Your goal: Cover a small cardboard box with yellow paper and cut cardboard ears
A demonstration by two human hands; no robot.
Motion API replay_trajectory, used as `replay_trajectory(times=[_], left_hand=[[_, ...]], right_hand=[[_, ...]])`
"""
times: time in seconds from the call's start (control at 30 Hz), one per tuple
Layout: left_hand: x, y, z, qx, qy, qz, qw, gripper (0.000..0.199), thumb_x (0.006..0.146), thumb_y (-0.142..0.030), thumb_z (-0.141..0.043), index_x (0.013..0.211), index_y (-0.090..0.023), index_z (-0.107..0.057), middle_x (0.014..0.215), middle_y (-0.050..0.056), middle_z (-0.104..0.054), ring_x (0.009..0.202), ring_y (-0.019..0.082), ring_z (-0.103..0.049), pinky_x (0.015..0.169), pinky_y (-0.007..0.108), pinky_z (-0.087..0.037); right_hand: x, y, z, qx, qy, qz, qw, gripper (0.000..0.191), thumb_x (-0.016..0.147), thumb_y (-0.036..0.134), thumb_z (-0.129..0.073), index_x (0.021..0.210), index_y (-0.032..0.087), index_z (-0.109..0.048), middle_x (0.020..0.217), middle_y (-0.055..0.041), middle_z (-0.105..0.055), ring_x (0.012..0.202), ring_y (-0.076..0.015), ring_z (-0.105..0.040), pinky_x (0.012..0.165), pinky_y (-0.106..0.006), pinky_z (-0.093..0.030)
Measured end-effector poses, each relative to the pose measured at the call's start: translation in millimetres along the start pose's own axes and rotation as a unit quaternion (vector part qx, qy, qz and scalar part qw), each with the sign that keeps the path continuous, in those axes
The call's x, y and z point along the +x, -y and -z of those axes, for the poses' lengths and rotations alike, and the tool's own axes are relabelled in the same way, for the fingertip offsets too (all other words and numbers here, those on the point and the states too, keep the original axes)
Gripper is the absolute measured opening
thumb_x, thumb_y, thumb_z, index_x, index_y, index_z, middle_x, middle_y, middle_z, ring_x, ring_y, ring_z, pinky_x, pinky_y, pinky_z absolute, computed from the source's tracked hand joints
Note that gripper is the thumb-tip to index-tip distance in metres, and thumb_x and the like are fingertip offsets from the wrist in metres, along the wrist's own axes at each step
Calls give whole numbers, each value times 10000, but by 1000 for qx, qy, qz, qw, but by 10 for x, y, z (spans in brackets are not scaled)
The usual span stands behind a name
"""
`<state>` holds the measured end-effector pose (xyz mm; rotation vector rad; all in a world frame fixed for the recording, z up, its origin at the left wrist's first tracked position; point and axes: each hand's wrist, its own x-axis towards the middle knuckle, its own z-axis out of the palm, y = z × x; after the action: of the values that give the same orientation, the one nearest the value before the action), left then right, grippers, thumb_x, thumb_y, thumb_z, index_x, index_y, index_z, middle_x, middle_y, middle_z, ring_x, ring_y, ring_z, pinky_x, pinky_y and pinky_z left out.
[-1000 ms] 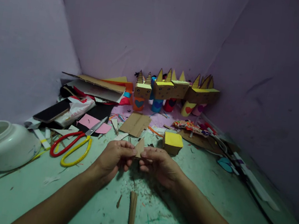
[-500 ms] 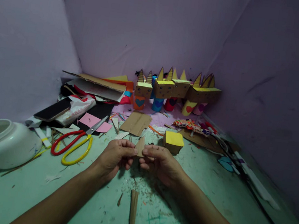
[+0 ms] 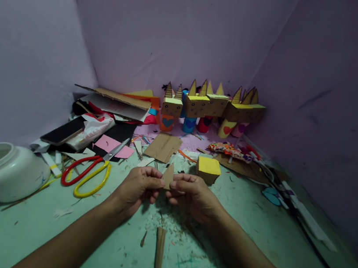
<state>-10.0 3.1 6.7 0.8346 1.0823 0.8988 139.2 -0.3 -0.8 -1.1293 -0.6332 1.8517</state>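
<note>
Between my two hands stands a small pointed cardboard piece (image 3: 168, 176), its tip upward. My left hand (image 3: 139, 189) pinches its left edge between thumb and fingers. On the right edge, my right hand (image 3: 192, 195) has a similar pinch. Just behind my right hand sits a small cardboard box with a yellow top (image 3: 208, 169). A narrow cardboard strip (image 3: 159, 252) lies on the green table (image 3: 109, 248) between my forearms. Open scissors (image 3: 106, 159) with one red and one yellow handle rest left of my left hand.
Several box-headed figures with pointed horns (image 3: 197, 106) stand at the back. Cardboard sheets (image 3: 117, 101) are piled back left, a white pitcher (image 3: 20, 176) lies far left. A flat cardboard piece (image 3: 164, 147) is behind my hands. A black cable (image 3: 320, 262) runs along the right.
The pointed cardboard piece is turned slightly, and its face shows a little more. My hands have barely moved and keep their pinch on it.
</note>
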Motion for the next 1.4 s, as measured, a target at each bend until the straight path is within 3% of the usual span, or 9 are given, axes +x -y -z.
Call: replay_trajectory(times=[0.3, 0.67, 1.03, 1.27, 1.4], left_hand=[[3, -5, -2, 6, 0, 3, 1000, 247, 466, -169, -704, 638, -144, -529, 429, -50, -519, 330, 56, -428, 303, 160, -341], [-2, -8, -2, 16, -7, 6, 1000, 240, 453, -182, -706, 627, -137, -547, 445, -34, -529, 339, 61, -436, 315, 167, -338], [-79, -38, -71, 183, -32, -102, 977, 123, 519, -215, -613, 590, -135, -553, 422, -52, -489, 371, 66, -407, 377, 192, -313], [-113, -75, -49, 214, -8, -137, 967, 105, 552, -206, -580, 616, -123, -574, 538, -26, -523, 477, 73, -416, 439, 199, -314], [-131, -69, -27, 219, 4, -130, 967, 112, 580, -206, -582, 653, -121, -574, 536, -38, -501, 448, 61, -391, 419, 194, -292]], right_hand=[[-1, -5, 13, -11, -2, -5, 1000, 177, 553, 42, -665, 700, 115, -598, 521, -28, -635, 468, -138, -615, 471, -237, -507], [14, -35, 49, -19, 45, 10, 999, 172, 516, 48, -689, 680, 87, -656, 582, -45, -655, 501, -123, -607, 523, -239, -497], [60, -58, 66, -26, 38, 96, 994, 264, 483, 260, -816, 645, 119, -663, 518, 18, -579, 425, -60, -465, 421, -181, -346], [74, -59, 143, -121, 117, 156, 973, 231, 628, 342, -748, 744, 147, -703, 631, -4, -623, 513, -80, -501, 472, -187, -371], [84, -66, 144, -100, 137, 163, 972, 206, 610, 311, -768, 723, 153, -700, 625, -6, -634, 516, -84, -518, 522, -204, -414]])
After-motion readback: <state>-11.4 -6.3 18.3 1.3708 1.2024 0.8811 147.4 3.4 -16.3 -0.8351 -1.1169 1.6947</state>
